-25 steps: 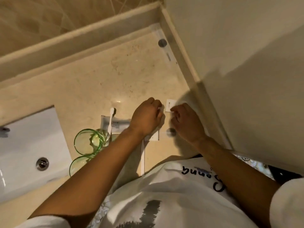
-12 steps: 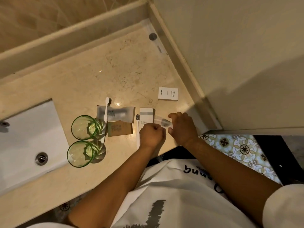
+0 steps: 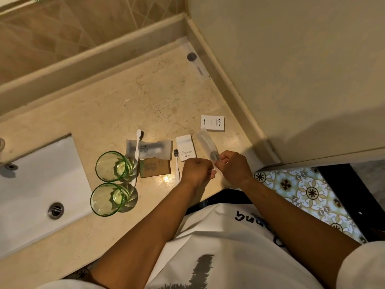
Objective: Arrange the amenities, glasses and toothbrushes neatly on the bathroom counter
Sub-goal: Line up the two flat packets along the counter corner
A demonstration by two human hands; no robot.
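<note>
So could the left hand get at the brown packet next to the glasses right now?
Probably not at once: the left hand and right hand both pinch the clear sachet. The path to the brown packet looks clear otherwise.

A clear sachet (image 3: 207, 143) is pinched at its near end between the left hand (image 3: 196, 171) and the right hand (image 3: 234, 167), held just above the beige worktop (image 3: 116, 109). Two white boxes are seen beside it, one (image 3: 212, 123) near the wall and one (image 3: 185, 148) by a dark-headed toothbrush (image 3: 177, 163). Further left are laid a wrapped packet (image 3: 152, 149), a brown box (image 3: 155, 167), a white toothbrush (image 3: 137, 151) and two green glasses (image 3: 113, 166) (image 3: 107, 199) next to the sink (image 3: 37, 184).
</note>
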